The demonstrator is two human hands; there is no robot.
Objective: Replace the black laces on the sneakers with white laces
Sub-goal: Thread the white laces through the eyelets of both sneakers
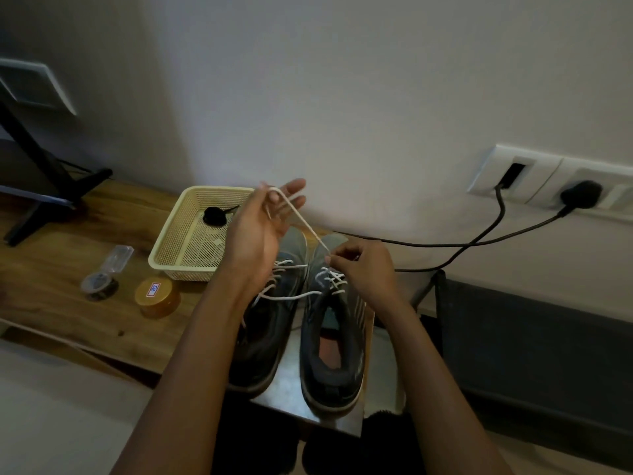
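Nearest, two dark grey sneakers stand side by side, heels toward the person, on a shiny metal surface. They have padded collars, pale soles and a smooth, slightly glossy upper. The right sneaker lies directly below the right hand, its open mouth showing a reddish insole. The left sneaker is partly covered by the left forearm.

The white lace is a thin, round cord. It criss-crosses the upper eyelets of the right sneaker, and loose ends trail across the left sneaker's tongue. The right hand pinches it with curled fingertips just above the eyelets. From that pinch one strand runs taut, up and away, to the left hand. There it is caught between thumb and forefinger, with the other fingers straight and spread.

Just beyond the left hand sits a cream plastic basket with mesh walls, holding a coiled black lace. To the left of the grips, on the wooden table, stand an amber jar and a small clear jar. Beyond the right hand, black cables rise to a plug in a white wall socket.
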